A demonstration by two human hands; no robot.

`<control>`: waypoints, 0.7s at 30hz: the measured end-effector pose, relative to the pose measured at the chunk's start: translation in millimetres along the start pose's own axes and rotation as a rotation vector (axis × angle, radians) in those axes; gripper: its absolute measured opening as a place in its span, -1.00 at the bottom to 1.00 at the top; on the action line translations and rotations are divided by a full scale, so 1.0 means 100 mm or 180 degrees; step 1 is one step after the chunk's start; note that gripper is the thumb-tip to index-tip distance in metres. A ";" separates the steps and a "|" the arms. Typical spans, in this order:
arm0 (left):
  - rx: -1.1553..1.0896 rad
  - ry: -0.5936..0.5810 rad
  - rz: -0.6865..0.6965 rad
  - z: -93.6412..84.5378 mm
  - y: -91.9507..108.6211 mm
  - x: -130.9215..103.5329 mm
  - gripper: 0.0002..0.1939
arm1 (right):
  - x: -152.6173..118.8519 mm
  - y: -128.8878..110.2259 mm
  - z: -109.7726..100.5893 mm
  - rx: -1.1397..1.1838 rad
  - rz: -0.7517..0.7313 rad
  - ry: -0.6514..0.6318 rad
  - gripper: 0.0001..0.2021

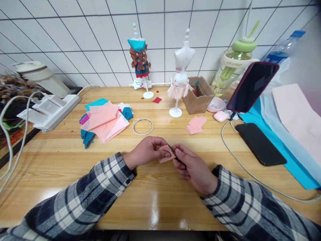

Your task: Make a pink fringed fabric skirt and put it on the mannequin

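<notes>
Between thumb and fingers, my left hand (152,151) pinches a small piece of peach crepe paper (165,160). My right hand (192,164) is closed round a pair of small dark scissors (171,149), whose blades lie at the paper's right edge. The fingers cover most of the handles. Further off, a white mini dress form (185,57) wears a pleated peach paper skirt (178,88). A few cut peach paper pieces (196,125) lie beyond my right hand, and a white ring (133,129) lies beyond my left.
Peach and teal papers (101,118) are heaped at left, near a power strip (56,112). At the back stand a dressed mini form (139,60) and a cardboard box (198,104). On the right are a propped phone (253,87), another phone (260,144), a cable and a cup (232,67).
</notes>
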State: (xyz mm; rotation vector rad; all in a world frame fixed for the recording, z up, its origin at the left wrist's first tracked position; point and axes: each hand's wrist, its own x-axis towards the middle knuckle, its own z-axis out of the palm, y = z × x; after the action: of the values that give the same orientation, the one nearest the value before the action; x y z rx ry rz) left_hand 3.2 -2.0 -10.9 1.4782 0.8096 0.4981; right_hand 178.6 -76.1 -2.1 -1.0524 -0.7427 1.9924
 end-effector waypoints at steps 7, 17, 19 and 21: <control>0.0038 0.0012 0.0031 0.01 -0.02 0.00 -0.78 | -0.01 0.02 0.01 -0.0023 -0.0023 0.0088 -0.70; 0.0025 0.0013 -0.0220 -0.01 0.03 -0.01 -0.77 | -0.01 0.00 0.00 0.0049 0.0061 0.0066 -0.72; 0.0052 -0.0012 -0.0216 -0.01 0.03 -0.01 -0.78 | -0.02 0.01 0.00 0.0094 0.0041 0.0060 -0.72; 0.0055 -0.0015 -0.0178 -0.01 0.02 -0.01 -0.80 | -0.02 0.03 0.00 0.0129 0.0031 0.0056 -0.72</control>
State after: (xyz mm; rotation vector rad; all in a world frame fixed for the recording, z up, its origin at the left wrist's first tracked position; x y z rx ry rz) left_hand 2.5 -1.7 -8.7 1.4682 0.8512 0.4464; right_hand 178.5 -79.6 -2.9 -1.0503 -0.6865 1.9959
